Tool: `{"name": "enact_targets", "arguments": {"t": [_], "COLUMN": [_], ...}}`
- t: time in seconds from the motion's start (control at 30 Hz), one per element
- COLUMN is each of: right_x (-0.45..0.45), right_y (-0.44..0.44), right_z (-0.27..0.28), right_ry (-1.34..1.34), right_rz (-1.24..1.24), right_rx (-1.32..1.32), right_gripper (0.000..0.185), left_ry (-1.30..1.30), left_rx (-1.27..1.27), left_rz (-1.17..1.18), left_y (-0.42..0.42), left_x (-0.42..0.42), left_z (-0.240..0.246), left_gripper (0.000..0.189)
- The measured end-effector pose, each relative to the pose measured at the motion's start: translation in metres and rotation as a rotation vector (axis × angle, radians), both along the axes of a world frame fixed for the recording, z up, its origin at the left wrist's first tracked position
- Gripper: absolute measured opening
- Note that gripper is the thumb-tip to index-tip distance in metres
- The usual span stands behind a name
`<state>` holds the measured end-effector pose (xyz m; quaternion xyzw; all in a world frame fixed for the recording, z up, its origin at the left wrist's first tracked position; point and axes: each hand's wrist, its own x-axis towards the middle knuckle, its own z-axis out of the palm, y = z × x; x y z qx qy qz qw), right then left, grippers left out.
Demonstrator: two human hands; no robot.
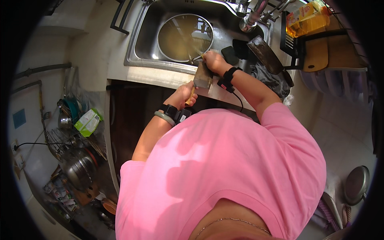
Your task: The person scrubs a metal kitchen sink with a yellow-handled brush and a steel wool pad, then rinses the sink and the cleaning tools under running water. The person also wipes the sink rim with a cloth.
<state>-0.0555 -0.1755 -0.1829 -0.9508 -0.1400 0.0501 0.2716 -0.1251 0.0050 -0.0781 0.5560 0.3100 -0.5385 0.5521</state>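
My left hand [183,94] grips the yellowish wooden handle [190,97] of a cleaver, in front of the sink's near edge. The broad cleaver blade [203,78] reaches from there over the counter edge toward the sink. My right hand [215,61] is closed at the blade's far end. A small, blurred, yellowish item shows at its fingertips; what it is cannot be made out. Just beyond, a round metal basin [160,48] of murky brownish water stands in the stainless steel sink [144,39].
A second, stained cleaver [264,55] lies across the sink's right side, above a crumpled dark plastic bag [271,79]. A dark sponge [230,55] sits near my right wrist. The faucet [248,24] and a bottle of yellow liquid [309,19] stand beyond. Pots [79,168] crowd the left.
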Motion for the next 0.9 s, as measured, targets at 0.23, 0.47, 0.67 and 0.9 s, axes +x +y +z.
{"name": "enact_targets", "arguments": {"t": [0.23,0.47,0.67,0.9], "right_x": [-0.025,0.003,0.007,-0.025], "right_y": [0.034,0.014,0.017,-0.014], "right_z": [0.030,0.019,0.015,0.020], "right_ry": [0.095,0.314,0.161,0.231], "right_rz": [0.043,-0.028,-0.135,-0.120], "right_rx": [0.029,0.223,0.096,0.048], "right_gripper": [0.013,0.009,0.011,0.014], "left_ry": [0.036,-0.038,-0.027,-0.028], "left_rx": [-0.013,0.000,-0.017,-0.030], "left_rz": [0.061,0.064,0.070,0.100], "left_y": [-0.002,-0.005,-0.006,-0.003], "left_x": [-0.002,-0.006,-0.005,-0.007], "left_z": [0.003,0.006,0.004,0.004], "left_gripper": [0.034,0.029,0.028,0.030]}}
